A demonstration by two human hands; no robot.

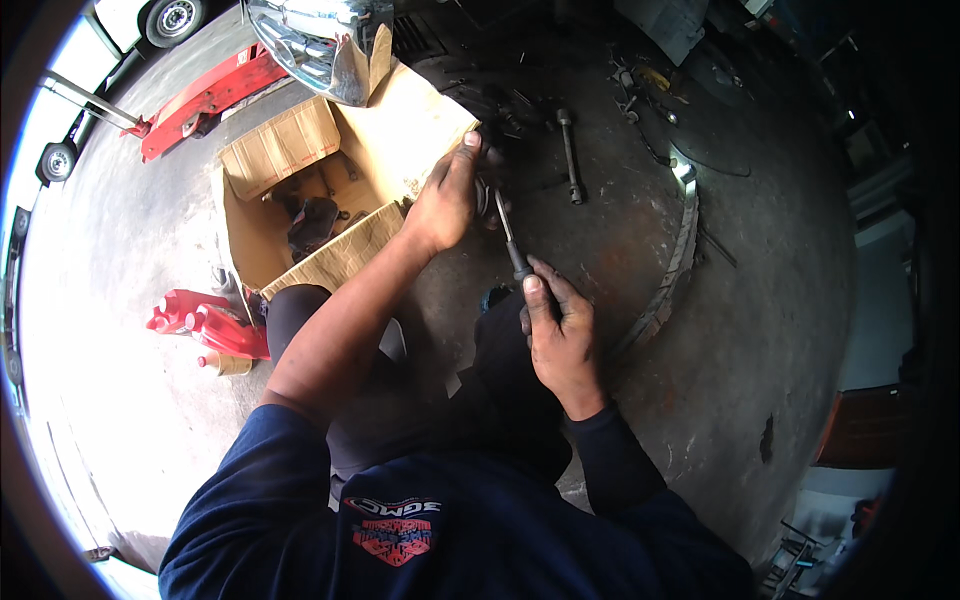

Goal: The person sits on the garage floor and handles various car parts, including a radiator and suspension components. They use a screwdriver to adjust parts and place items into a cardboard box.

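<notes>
My right hand (562, 345) is closed round the dark handle of a screwdriver (511, 245), its metal shaft pointing up and away toward my left hand. The left hand (447, 200) grips the edge of a raised flap of an open cardboard box (420, 125), thumb on top; its other fingers are mostly hidden behind the flap. Inside the box lie several dark, greasy parts (312, 225). Just past my left hand, dark objects rest on the floor, too dim to name.
A chrome vehicle headlight (315, 50) sits beyond the box, near a red floor jack (215, 98). Red plastic bottles (215, 325) stand left of my knee. A metal bar (570, 155) and a long curved strip (680, 240) lie on the concrete floor to the right.
</notes>
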